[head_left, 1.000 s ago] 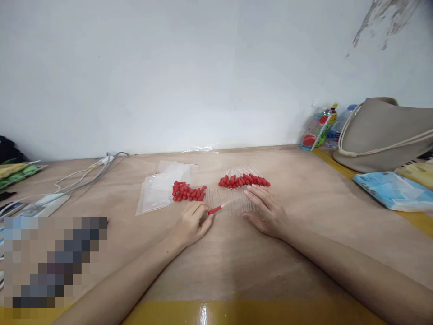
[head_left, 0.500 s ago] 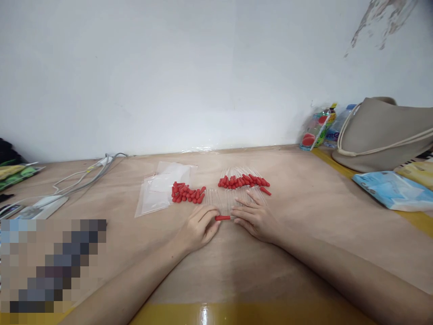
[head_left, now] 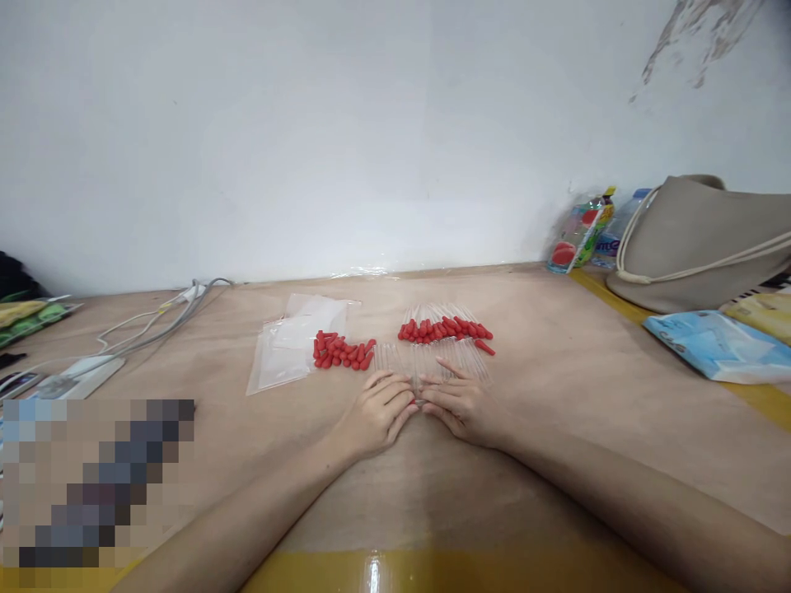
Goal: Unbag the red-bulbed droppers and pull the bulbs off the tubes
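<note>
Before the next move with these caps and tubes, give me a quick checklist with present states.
1. Left hand on a red cap: ok, a bit of red shows at its fingertips.
2. Right hand gripping a tube: cannot tell, its fingers hide the grip.
3. Held cap fully on a tube: cannot tell, the hands cover the join.
4. Loose cap pile uncovered: ok, beyond the left hand.
5. Row of capped tubes untouched: ok, beyond the right hand.
6. All red ends in line: not ok, one red end sits nearer than the row.
</note>
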The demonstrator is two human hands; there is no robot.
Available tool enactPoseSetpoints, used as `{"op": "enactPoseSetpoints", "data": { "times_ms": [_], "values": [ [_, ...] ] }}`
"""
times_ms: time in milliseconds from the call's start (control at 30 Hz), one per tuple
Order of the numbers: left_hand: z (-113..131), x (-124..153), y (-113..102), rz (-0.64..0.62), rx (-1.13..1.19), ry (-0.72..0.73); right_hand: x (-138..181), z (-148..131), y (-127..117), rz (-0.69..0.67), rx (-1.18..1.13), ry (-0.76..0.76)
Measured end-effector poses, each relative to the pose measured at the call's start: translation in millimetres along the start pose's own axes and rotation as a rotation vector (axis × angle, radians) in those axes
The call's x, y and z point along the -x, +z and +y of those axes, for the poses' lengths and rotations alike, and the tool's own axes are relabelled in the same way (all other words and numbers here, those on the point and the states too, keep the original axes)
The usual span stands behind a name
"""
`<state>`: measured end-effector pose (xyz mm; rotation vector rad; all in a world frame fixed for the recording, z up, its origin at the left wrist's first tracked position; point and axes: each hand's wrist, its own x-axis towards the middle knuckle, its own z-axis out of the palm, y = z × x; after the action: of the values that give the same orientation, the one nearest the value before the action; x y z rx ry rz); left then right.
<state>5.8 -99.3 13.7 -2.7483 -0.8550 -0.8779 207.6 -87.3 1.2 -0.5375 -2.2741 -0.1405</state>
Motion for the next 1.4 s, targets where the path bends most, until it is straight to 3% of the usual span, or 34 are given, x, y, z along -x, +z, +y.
{"op": "enactPoseSetpoints", "data": {
  "times_ms": [500,767,933,1133,1233,1400],
  "values": [
    [0,8,-9,-0.097,-0.01,0.062,10,2,-3,0.034,-0.014,-0.129],
    [1,16,-15,-0.032,0.021,0.122,22,8,-8,0.007,-0.056,-0.205],
    [-15,25,-24,0.083,0.022,-0.094,27,21,-17,0.139,-0.022,0.028],
    [-43,12,-37,0.195,-0.041,-0.386,19,15,-11,0.015,0.128,0.248],
    [-63,0,-49,0.123,-0.101,-0.531,8,14,-6,-0.011,0.084,0.343],
    [-93,-26,-55,-0.05,-0.187,-0.715,-21,17,6,0.033,0.128,0.366]
  ]
}}
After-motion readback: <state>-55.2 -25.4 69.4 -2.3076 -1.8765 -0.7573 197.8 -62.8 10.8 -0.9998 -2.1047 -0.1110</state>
